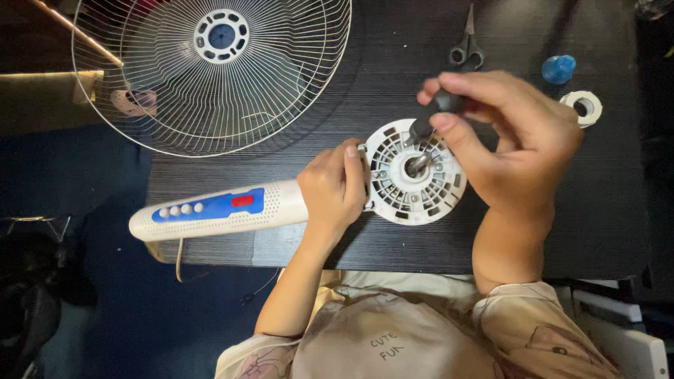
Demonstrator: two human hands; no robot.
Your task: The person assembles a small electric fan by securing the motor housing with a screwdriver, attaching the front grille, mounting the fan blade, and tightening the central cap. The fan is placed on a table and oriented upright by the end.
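So I've got the fan body (232, 208) lying across the black table (562, 224), the white stem with the blue button panel (214, 205) pointing off to my left and the round motor housing (415, 172) facing up right in the middle. My left hand (335, 189) is wrapped around the neck where the stem meets the housing, fingers closed on it, thumb resting up against the housing's rim. My right hand (516, 140) is up above the housing, fingertips pinched shut on the black handle of a screwdriver (434, 112), which stands tilted with its tip down near the metal shaft in the centre (can't really see where the tip lands, my fingers and the handle block it). The wire fan guard (210, 70) is lying flat on the table's far left corner, hanging partly over the edge, well apart from both hands. Near the far edge there's a pair of scissors (467, 45) just beyond my right hand, then a small blue plastic cap (559, 69) and a roll of white tape (583, 107) off to the right, the tape just beside my knuckles.
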